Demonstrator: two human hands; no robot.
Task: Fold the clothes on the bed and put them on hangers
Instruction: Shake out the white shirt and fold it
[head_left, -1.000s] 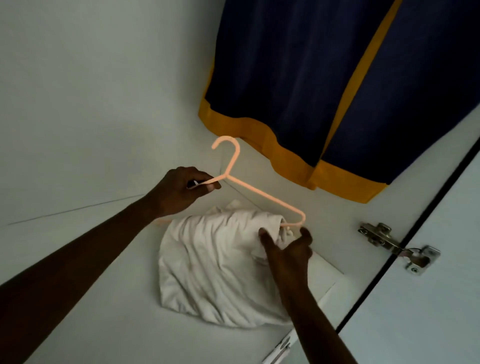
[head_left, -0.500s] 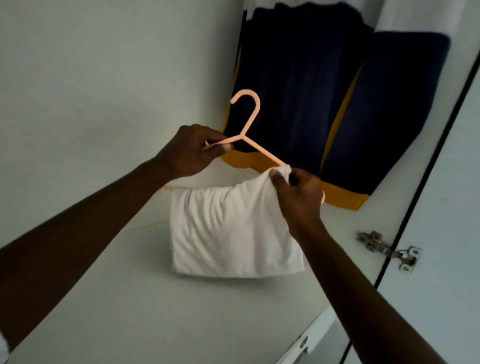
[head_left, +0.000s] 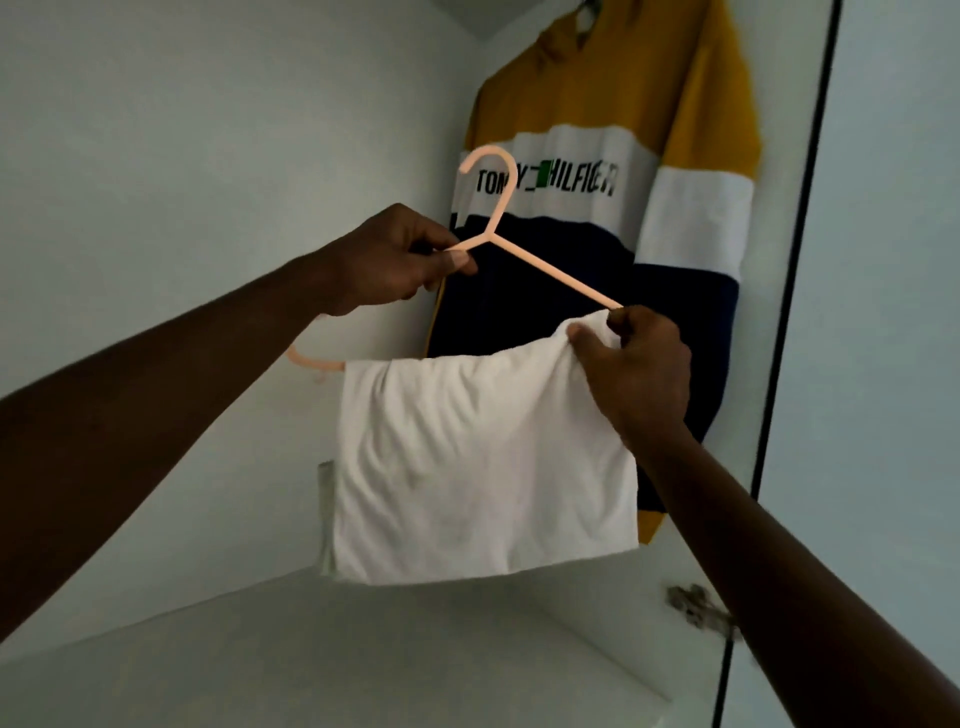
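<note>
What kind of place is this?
Probably the inside of a wardrobe: a yellow, white and navy hoodie hangs at the back, a white shelf lies below, and a blurred metal door hinge sits at the right.

Bare forearms (head_left: 171, 395), left hand (head_left: 389, 260), right hand (head_left: 636, 374)

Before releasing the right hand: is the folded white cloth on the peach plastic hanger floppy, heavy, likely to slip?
Probably floppy: the folded white cloth hangs in wrinkles from the peach plastic hanger. Likely light: the left hand holds the hanger by a pinch near its neck. It might slip along the smooth bar once the right hand lets its corner go.
</note>
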